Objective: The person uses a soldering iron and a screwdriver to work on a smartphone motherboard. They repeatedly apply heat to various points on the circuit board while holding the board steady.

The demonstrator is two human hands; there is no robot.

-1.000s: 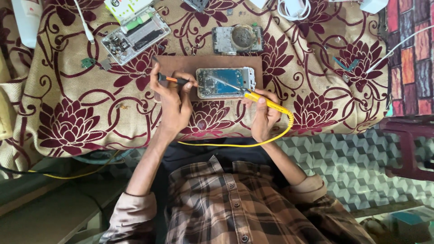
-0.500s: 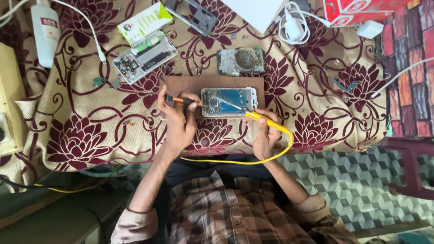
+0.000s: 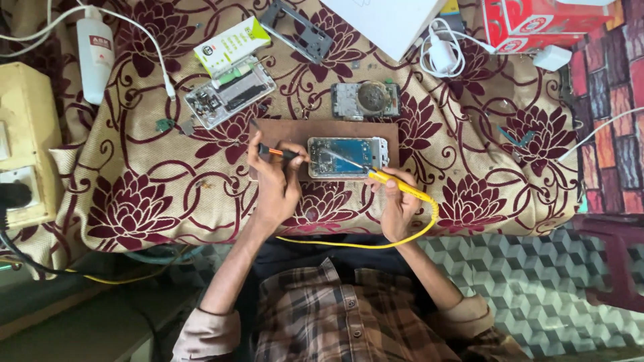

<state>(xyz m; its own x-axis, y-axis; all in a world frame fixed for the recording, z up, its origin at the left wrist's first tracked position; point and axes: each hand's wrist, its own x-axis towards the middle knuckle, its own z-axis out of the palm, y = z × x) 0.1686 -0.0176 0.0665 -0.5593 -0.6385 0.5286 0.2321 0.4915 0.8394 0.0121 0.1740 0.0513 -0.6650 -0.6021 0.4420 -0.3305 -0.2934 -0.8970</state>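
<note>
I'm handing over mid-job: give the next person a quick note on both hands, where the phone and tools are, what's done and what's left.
Left hand: grips a small orange-and-black screwdriver, tip at the left end of the opened phone.
Right hand: holds a yellow soldering iron, tip resting over the phone's board; its yellow cord loops back under the wrist.
The phone lies on a brown board on the floral cloth.
Done: phone is open, insides exposed.
Left: board work in progress; phone not reassembled. Two other stripped phones lie beyond.
</note>
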